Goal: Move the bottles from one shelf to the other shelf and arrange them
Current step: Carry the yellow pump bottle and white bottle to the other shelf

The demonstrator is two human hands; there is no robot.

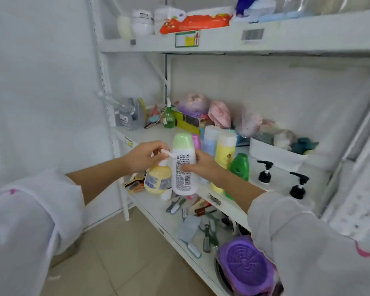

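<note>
My left hand (144, 155) grips the white pump top of a yellow pump bottle (158, 182), held in the air in front of the middle shelf (145, 134). My right hand (203, 165) grips a white bottle with a green cap (183, 165) right beside it, upright. On the middle shelf behind stand a pink bottle (196, 141), a blue bottle (209, 138), a yellow bottle with a white cap (225, 150) and a green bottle (240, 166). Two black pump bottles (265, 171) (298, 185) stand further right.
A small green spray bottle (169, 118), a grey tape dispenser (129, 116), bags and a white bin (273, 153) crowd the back of the middle shelf. The lower shelf (156, 205) holds combs, clips and a purple round item (247, 267). The top shelf (222, 42) carries packets.
</note>
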